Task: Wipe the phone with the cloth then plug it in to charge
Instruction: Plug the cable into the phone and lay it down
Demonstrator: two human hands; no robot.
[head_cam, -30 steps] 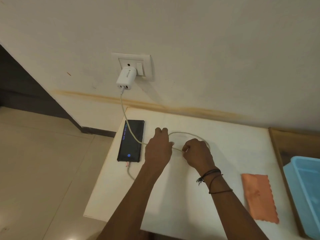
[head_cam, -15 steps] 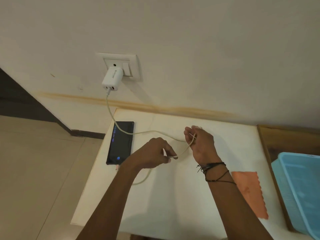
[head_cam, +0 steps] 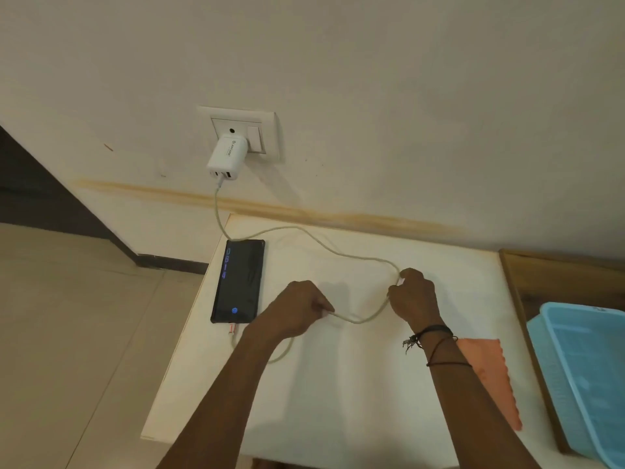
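Note:
A black phone (head_cam: 238, 281) lies flat at the left edge of the white table (head_cam: 338, 384), its screen lit with blue digits. A pale charging cable (head_cam: 324, 247) runs from the white charger (head_cam: 226, 156) in the wall socket (head_cam: 267, 130), loops across the table and ends in the phone's near end. My left hand (head_cam: 297, 308) pinches the cable just right of the phone. My right hand (head_cam: 413, 292) grips the cable's bend farther right. An orange cloth (head_cam: 493, 377) lies flat on the table by my right forearm.
A light blue plastic basket (head_cam: 585, 377) sits at the right on a wooden surface (head_cam: 527, 269). The table stands against the wall; tiled floor (head_cam: 67, 333) lies beyond its left edge.
My hands have moved apart, drawing the cable out between them. The cable that lay across the phone's screen now curves over the table behind it.

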